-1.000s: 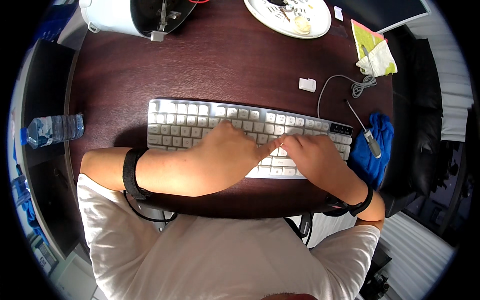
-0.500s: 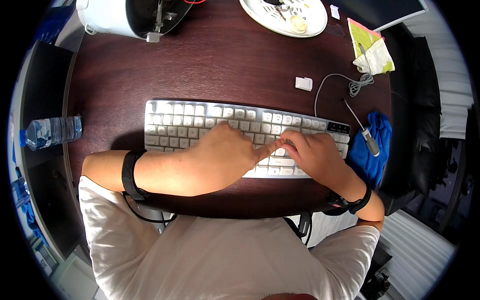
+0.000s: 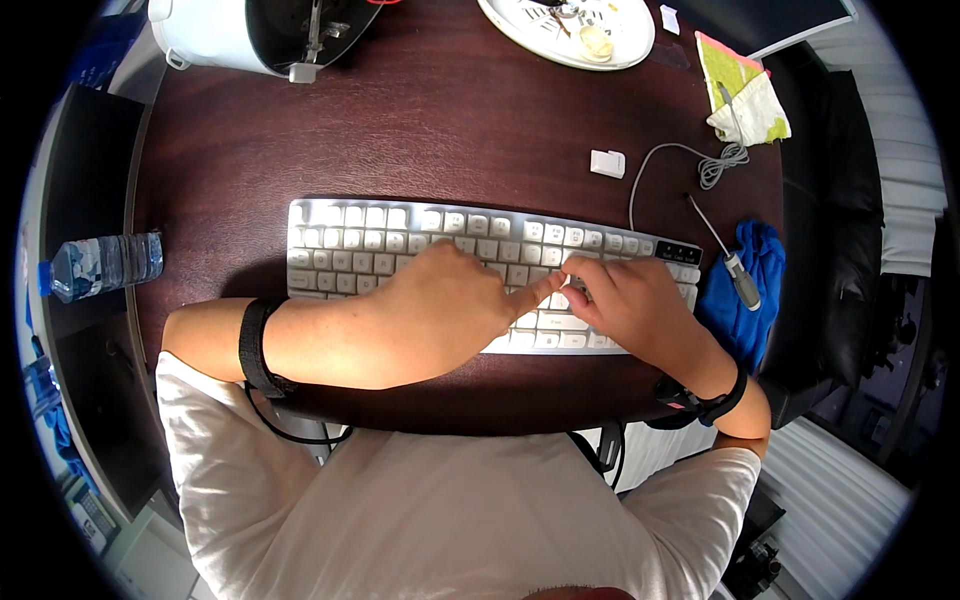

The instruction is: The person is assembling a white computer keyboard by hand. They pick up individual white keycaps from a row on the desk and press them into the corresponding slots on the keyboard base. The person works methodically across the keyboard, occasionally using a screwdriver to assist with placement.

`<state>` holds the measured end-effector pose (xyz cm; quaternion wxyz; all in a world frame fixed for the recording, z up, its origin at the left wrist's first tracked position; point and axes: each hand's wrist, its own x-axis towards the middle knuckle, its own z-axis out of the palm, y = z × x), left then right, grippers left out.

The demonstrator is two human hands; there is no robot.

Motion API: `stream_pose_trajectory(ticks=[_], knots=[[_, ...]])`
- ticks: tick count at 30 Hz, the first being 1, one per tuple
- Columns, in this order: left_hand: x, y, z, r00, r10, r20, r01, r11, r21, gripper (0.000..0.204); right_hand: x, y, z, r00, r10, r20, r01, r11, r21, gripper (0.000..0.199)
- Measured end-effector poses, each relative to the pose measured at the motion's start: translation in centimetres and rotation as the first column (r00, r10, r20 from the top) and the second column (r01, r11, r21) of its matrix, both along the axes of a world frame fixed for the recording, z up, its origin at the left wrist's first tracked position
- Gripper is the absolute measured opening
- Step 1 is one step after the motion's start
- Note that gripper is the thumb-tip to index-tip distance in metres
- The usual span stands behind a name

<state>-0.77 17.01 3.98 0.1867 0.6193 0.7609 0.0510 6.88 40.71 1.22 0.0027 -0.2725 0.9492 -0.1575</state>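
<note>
A white keyboard (image 3: 335,262) lies across the front of the dark wooden table, tilted slightly down to the right. My left hand (image 3: 455,300) rests over its middle keys, fingers curled under and hidden, with one digit stretched to the right. That tip meets the fingertips of my right hand (image 3: 635,305), which is bent into a pinch above the right-hand keys. Whatever sits between the fingertips is too small to make out. Both wrists wear black bands.
Right of the keyboard, a screwdriver (image 3: 740,275) lies on a blue cloth (image 3: 765,250). Behind are a coiled grey cable (image 3: 715,172), a small white piece (image 3: 607,164), a green-and-white cloth (image 3: 750,105), a white plate (image 3: 500,20) and a white appliance (image 3: 205,40). A water bottle (image 3: 110,265) is at far left.
Both hands stay at the same spot over the keyboard. Only the touching fingertips have shifted very slightly.
</note>
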Motion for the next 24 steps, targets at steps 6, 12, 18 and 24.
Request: stream_pose_trajectory(ticks=[6, 12, 18, 24], knots=[[0.9, 0.0, -1.1, 0.998, 0.044, -0.042, -0.041, 0.996, 0.076, 0.064, 0.2, -0.6, 0.4, 1.0, -0.014, 0.011, 0.013, 0.998, 0.055, 0.022], [1.0, 0.2, -1.1, 0.996, 0.089, 0.002, -0.089, 0.99, 0.11, 0.06, 0.0, -0.7, 0.5, 0.995, -0.013, 0.095, 0.007, 0.998, 0.063, 0.014], [0.6, 0.3, -1.0, 0.998, 0.03, -0.049, -0.022, 0.989, 0.149, 0.063, -0.3, -0.6, 0.4, 0.987, -0.014, 0.158, 0.009, 0.999, 0.034, 0.011], [0.1, 0.4, -1.0, 1.0, -0.002, 0.022, -0.002, 0.987, 0.159, 0.064, -0.6, -0.5, 0.7, 0.987, 0.032, 0.16, -0.041, 0.998, 0.057, 0.01]])
